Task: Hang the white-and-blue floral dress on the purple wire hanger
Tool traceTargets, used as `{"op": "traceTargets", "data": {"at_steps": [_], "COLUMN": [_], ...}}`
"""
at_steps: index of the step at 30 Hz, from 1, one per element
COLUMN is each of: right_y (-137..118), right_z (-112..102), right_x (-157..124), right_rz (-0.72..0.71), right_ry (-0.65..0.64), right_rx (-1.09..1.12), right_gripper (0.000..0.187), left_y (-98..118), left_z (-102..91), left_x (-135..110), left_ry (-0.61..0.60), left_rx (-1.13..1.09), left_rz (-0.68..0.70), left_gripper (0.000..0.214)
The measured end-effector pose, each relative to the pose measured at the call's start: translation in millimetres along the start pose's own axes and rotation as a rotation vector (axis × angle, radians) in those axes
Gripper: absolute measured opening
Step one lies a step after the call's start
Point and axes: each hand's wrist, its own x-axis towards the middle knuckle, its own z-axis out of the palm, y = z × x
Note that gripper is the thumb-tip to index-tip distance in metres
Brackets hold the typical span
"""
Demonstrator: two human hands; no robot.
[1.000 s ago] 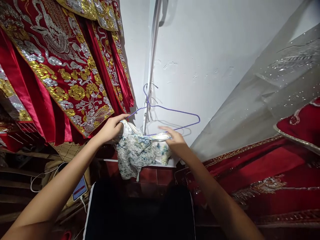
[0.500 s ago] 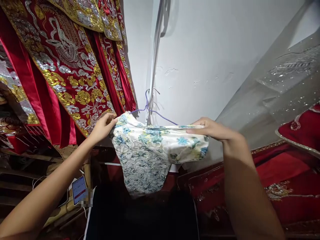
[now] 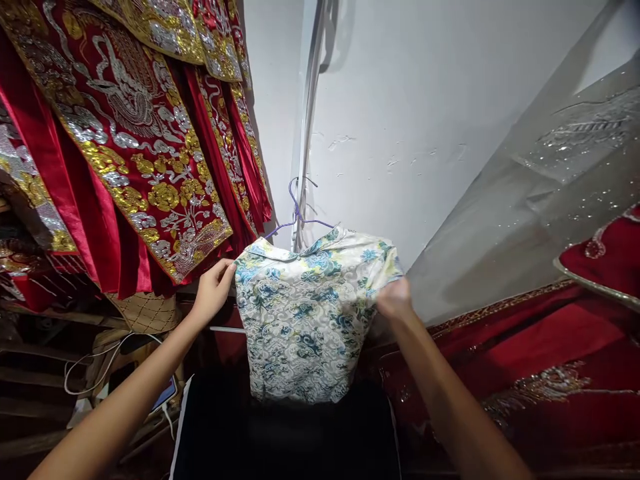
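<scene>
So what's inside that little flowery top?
A purple wire hanger: only its hook and neck show above the collar of the floral top. The rest is hidden by fabric.

Purple wire hanger (image 3: 299, 212) is mostly buried under the floral top (image 3: 305, 320), only the hook pokes out. Right hand (image 3: 395, 300) fingertips vanish behind the sleeve it pinches. Phone (image 3: 166, 395) hides half behind the left forearm (image 3: 125, 413), screen unreadable. Red embroidered robes (image 3: 125, 147) run off the left edge.
</scene>
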Motion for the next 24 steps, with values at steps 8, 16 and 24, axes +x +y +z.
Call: {"op": "traceTargets", "data": {"at_steps": [8,16,24], "right_y": [-67,-94,-9], "right_z": [23,55,42], "right_x": [21,-33,-32], "right_rz": [-0.111,0.071,0.121], "right_ry": [0.133,-0.944,-0.587], "right_rx": [-0.054,-0.128,-0.443], "right_gripper": [0.046,0.064,0.064], "left_y": [56,49,76], "left_z": [4.0,10.8,49.8], "left_x": [44,68,22], "left_ry": [0.036,-0.054,-0.434], "left_rx": [-0.006,0.121,-0.301], "left_rz": [0.162,0.135,0.246], "left_gripper": [0.042,0.036,0.055]}}
